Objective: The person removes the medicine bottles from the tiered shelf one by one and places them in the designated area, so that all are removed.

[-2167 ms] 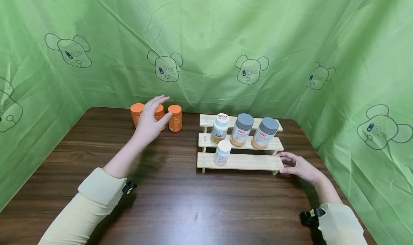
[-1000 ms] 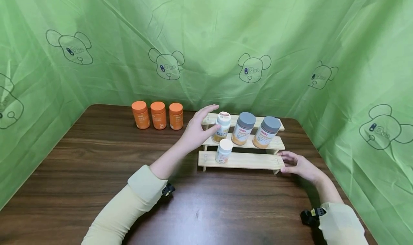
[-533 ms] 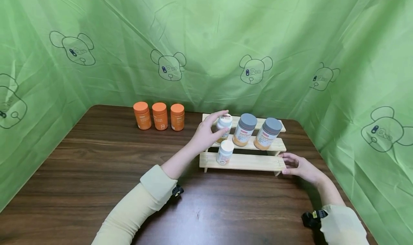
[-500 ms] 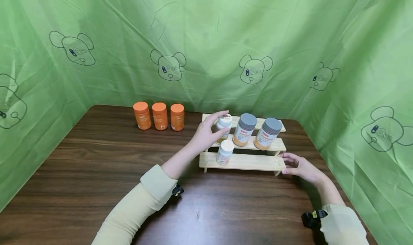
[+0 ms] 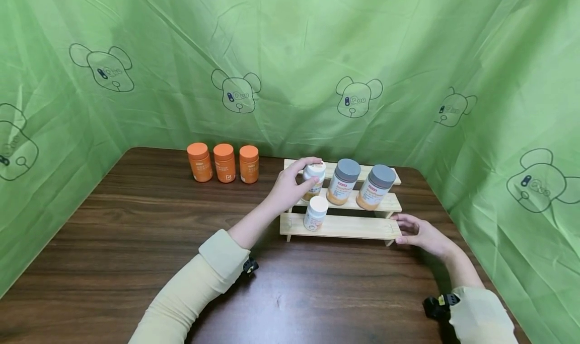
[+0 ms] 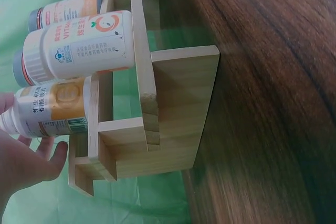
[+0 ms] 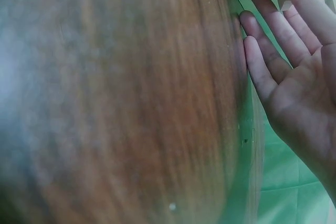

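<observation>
A three-step wooden display rack (image 5: 358,226) stands on the table. My left hand (image 5: 288,187) grips a white supplement bottle with a gold label (image 6: 65,106) near its cap, at the left end of the middle step; the fingers partly cover the cap. Directly in front, on the lowest step, is a smaller white pill bottle (image 5: 315,214). Two grey-capped jars, a left one (image 5: 343,183) and a right one (image 5: 375,188), share the middle step. At the rack's right end, my right hand (image 5: 421,237) holds the lowest step between thumb and fingers.
Three orange bottles stand in a row at the back left: a left one (image 5: 201,163), a middle one (image 5: 225,164) and a right one (image 5: 249,165). A green curtain (image 5: 290,57) surrounds the dark wooden table (image 5: 136,223) at the back and sides.
My left hand has moved right from above the orange bottles to the gold-labelled bottle, and its fingers have closed around it. The right hand keeps its place at the rack.
</observation>
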Action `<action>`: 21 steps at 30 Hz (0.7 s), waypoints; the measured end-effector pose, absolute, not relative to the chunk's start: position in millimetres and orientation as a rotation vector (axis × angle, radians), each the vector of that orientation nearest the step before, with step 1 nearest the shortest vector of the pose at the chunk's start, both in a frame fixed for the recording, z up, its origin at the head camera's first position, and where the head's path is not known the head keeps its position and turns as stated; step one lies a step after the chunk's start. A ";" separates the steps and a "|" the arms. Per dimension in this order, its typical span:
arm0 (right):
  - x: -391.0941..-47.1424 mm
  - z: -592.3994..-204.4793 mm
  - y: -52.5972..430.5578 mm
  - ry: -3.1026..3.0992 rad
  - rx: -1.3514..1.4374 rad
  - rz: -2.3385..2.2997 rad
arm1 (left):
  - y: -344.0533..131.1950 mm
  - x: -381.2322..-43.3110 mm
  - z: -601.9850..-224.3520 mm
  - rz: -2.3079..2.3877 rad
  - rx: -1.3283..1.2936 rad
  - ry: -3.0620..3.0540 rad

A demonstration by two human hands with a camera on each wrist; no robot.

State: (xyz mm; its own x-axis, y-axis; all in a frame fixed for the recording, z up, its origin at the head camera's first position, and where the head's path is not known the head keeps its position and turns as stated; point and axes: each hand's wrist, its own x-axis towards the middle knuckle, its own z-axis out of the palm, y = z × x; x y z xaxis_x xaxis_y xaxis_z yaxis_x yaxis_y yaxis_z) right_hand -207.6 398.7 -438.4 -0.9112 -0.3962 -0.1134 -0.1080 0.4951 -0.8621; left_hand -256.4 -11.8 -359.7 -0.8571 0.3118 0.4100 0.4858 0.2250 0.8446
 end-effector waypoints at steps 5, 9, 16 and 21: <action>-207.4 -437.8 398.4 2.467 -0.433 -1.355 | -12.4 -255.9 -357.8 -1.716 -0.763 -2.321; -206.8 -436.1 397.5 2.485 -0.442 -1.328 | -13.0 -255.8 -355.8 -1.735 -0.752 -2.322; -206.6 -435.0 396.8 2.460 -0.445 -1.353 | -16.1 -255.9 -350.8 -1.765 -0.745 -2.345; -206.2 -435.8 397.6 2.442 -0.447 -1.377 | -19.7 -253.5 -344.6 -1.767 -0.757 -2.358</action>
